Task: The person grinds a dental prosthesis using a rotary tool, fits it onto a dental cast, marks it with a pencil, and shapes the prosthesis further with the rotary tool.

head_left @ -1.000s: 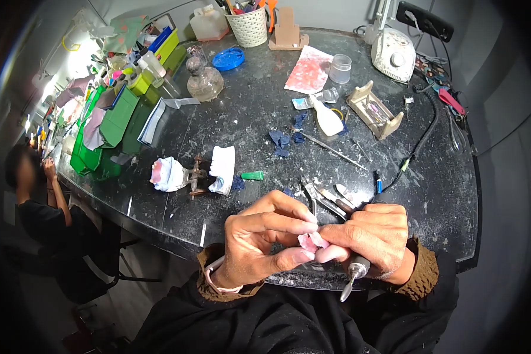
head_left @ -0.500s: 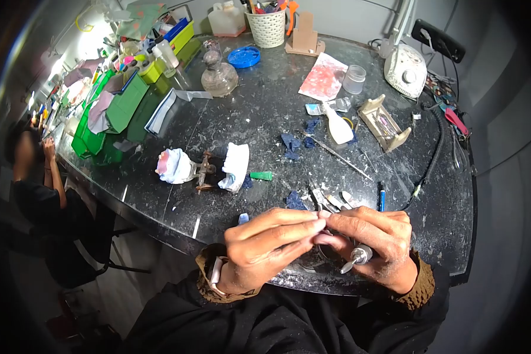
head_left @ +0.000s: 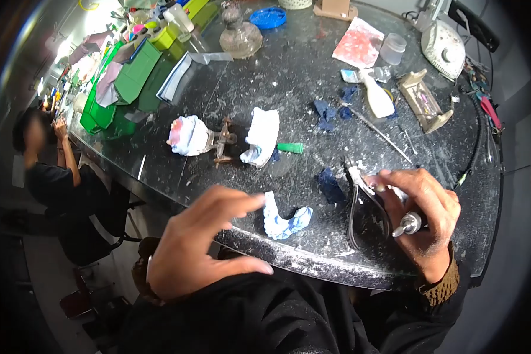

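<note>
My left hand is raised at the table's front edge, its fingers and thumb spread with nothing between them. Just to its right lies a blue-and-white horseshoe-shaped dental cast. My right hand is curled round a silver rotary handpiece, whose tip points left. Its thumb and forefinger are close together; whether anything small is between them I cannot tell. Beside these fingers, pliers with dark handles lie on the table. Further left, a hinged metal articulator lies between a white cast with pink and another white cast.
White dust covers the black table. Blue scraps, a green piece, a white bottle and a cream frame lie beyond my hands. A glass burner stands at the back. Another person sits at the left.
My hands have come apart: the left has moved left and opened, the right has moved right with the handpiece. The horseshoe cast, mostly hidden before, now shows. The view has shifted.
</note>
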Motion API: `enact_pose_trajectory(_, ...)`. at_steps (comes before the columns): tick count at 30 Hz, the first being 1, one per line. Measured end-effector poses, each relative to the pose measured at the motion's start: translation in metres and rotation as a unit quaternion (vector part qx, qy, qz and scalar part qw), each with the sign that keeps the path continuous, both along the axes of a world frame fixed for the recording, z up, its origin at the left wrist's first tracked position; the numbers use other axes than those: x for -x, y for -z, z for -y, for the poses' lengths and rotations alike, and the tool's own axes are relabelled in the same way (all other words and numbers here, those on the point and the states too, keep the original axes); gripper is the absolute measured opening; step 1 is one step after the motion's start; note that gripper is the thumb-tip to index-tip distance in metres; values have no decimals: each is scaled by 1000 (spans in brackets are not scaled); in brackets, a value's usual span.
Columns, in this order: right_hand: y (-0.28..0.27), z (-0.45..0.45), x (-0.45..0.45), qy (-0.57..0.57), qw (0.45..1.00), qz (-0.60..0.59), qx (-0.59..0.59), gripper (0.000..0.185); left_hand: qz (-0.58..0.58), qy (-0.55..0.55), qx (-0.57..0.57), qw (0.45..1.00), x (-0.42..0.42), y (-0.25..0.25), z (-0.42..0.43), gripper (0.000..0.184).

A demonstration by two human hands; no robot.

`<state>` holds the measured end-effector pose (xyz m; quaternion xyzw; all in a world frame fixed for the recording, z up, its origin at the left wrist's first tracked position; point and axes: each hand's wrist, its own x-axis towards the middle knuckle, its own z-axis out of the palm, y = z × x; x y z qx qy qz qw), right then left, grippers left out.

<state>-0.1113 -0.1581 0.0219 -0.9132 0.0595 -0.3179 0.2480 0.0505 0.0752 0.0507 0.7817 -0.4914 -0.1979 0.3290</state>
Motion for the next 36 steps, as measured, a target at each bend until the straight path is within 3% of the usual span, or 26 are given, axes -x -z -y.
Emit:
enact_pose_trajectory(3, 3, 0, -5, -6, 1000, 22, 17, 22, 35, -37, -78, 996, 17, 15, 8, 92)
enact_pose_trajectory(6, 4, -1, -5, 0, 999, 18, 28, 21, 32, -44, -78, 995, 16, 28, 14, 88)
enact_pose_trajectory(11, 7, -5, -7, 5, 1000, 21, 19, 23, 42, 44, -70, 996, 5, 31, 14, 69)
enact_pose_trajectory(17, 9, -4, -7, 25, 999, 11, 35, 22, 24, -10, -92, 995, 11, 29, 17, 79)
enact_pose_trajectory(20, 9, -4, -6, 29, 999, 1, 38, 22, 28, 21, -65, 997, 11, 32, 26, 87)
enact_pose_trajectory(26, 10, -4, -6, 29, 999, -6, 26, 22, -28, 43, -40, 998, 13, 46, 37, 71)
enact_pose_trajectory(29, 8, -7, -4, 8, 1000, 18, 18, 21, -91, -12, 40, 995, 27, 54, 42, 66)
enact_pose_trajectory(32, 7, -12, 2, -47, 997, 62, 16, 18, -232, -47, 221, 946, 48, 74, 51, 71)
enact_pose_trajectory(33, 7, -14, 5, -70, 995, 72, 19, 18, -232, -16, 179, 956, 49, 70, 50, 69)
enact_pose_trajectory(36, -8, -28, 19, -89, 996, -9, 11, 26, -209, -22, 239, 948, 65, 70, 60, 67)
